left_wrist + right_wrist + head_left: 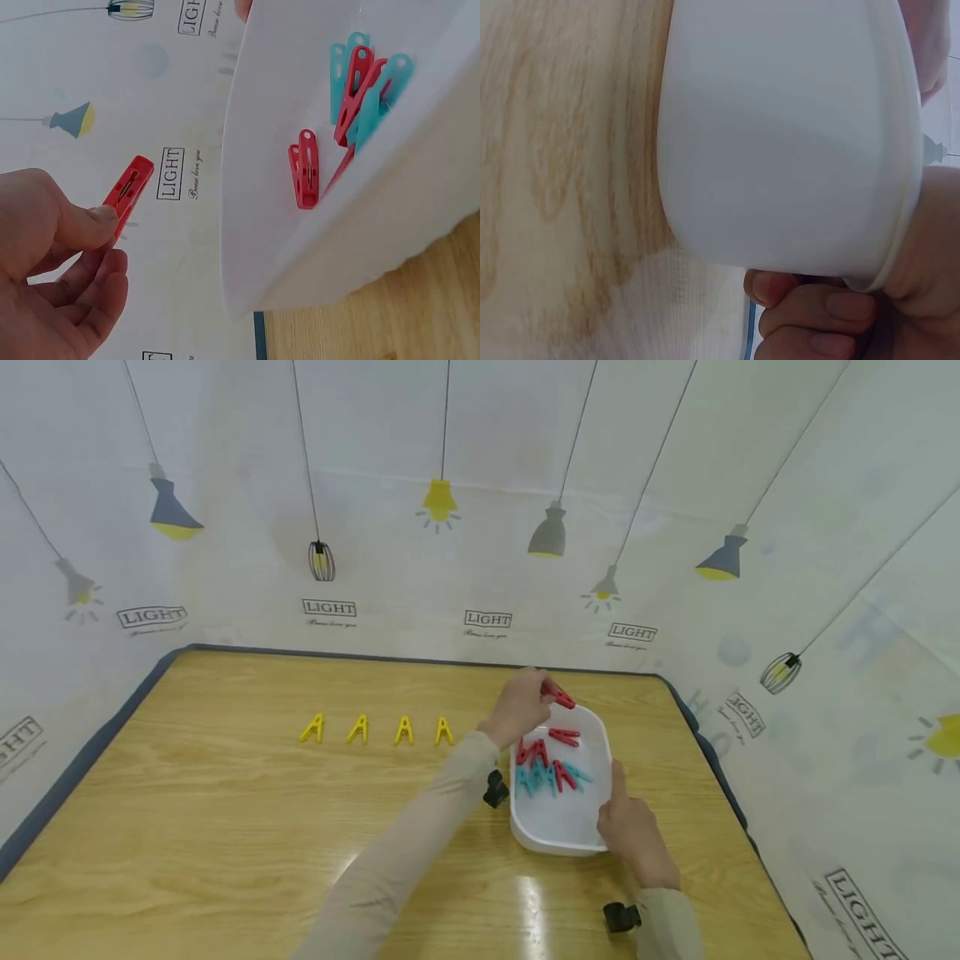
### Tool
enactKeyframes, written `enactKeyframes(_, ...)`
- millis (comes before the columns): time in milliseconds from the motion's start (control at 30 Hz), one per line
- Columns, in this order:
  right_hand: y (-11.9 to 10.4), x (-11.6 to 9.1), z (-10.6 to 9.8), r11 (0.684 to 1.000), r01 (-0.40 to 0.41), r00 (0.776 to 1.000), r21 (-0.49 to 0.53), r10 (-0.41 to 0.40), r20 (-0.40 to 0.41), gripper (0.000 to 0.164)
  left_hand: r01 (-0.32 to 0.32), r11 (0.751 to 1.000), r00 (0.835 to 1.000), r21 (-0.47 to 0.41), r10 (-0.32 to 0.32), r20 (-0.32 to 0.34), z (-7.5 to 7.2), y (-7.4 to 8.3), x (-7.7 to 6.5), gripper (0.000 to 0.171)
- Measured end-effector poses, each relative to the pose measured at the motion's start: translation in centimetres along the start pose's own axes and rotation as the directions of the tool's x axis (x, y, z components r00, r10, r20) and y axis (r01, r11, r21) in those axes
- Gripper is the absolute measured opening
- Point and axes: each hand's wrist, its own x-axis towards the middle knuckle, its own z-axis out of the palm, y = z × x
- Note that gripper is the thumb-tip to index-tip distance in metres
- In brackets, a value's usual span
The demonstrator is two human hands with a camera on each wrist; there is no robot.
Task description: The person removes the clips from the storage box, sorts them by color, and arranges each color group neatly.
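My left hand [517,706] pinches a red clothespin [561,696] between thumb and fingers, held over the far rim of a white plastic container [558,839]. The left wrist view shows this clothespin [129,191] apart from the container wall. My right hand [633,828] grips the container's right side near the front; its curled fingers [810,315] show against the outer wall in the right wrist view. Inside the container lie several red clothespins [564,737] and several light-blue clothespins [522,782], some overlapping in a loose pile.
Several yellow clothespins [404,730] stand apart in a row on the wooden table [225,818], left of the container. Behind the table's far edge hangs a pale backdrop [390,527] printed with lamps. Black wrist mounts [622,917] sit by both wrists.
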Motion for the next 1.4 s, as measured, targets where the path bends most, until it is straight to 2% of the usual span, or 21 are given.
enactKeyframes(167,0.1,-0.1,-0.1,1.000,0.012,1.000,0.000,-0.012,0.001,0.068,0.031,0.999,0.999,-0.006,-0.031,-0.020,-1.0,-1.4,-0.5,0.012)
enactKeyframes(333,0.3,-0.1,-0.1,1.000,0.028,1.000,-0.005,-0.028,-0.003,0.068,0.079,0.996,0.996,-0.048,-0.081,-0.034,-2.1,-2.5,-1.3,0.009)
enactKeyframes(667,0.1,-0.2,-0.1,1.000,0.004,1.000,0.017,-0.004,0.026,0.070,0.133,0.986,0.985,-0.101,-0.142,-0.096,-3.6,-4.9,-3.3,0.009)
enactKeyframes(833,-0.2,-0.3,-0.1,1.000,-0.009,0.999,0.028,0.008,0.041,0.071,0.148,0.984,0.980,-0.099,-0.160,-0.121,-4.6,-6.3,-4.3,0.008)
enactKeyframes(1200,-0.1,-0.3,-0.3,1.000,0.013,1.000,0.001,-0.013,0.020,0.070,0.203,0.978,0.954,-0.057,-0.211,-0.215,-7.7,-9.8,-6.2,0.007)
enactKeyframes(1400,-0.5,-0.3,-0.2,1.000,0.011,0.999,0.000,-0.011,0.036,0.070,0.219,0.974,0.941,-0.064,-0.228,-0.250,-9.1,-11.8,-8.1,0.005)
